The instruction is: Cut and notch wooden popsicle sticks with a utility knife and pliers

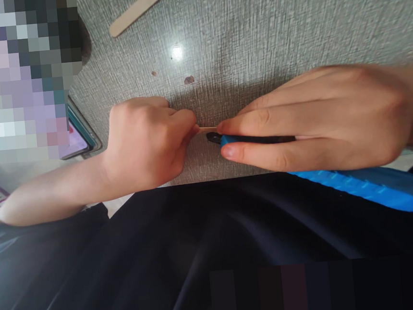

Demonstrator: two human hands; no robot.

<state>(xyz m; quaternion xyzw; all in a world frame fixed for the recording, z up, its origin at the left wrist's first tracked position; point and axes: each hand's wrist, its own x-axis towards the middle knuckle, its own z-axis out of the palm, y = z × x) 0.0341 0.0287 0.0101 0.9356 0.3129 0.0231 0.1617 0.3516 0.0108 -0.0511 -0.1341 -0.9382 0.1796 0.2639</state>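
Note:
My left hand (147,141) is closed in a pinch on a thin wooden stick (207,129), of which only a short piece shows between the two hands. My right hand (319,121) is closed around a blue tool with a black tip (368,186); its black tip (212,137) lies right beside the stick and the left fingertips. Both hands rest at the near edge of the grey textured table (239,36), above my dark clothing.
A flat wooden stick (139,9) lies at the far side of the table. A device with a lit screen (76,137) sits at the left, next to a blurred-out area. Small crumbs (189,80) dot the tabletop.

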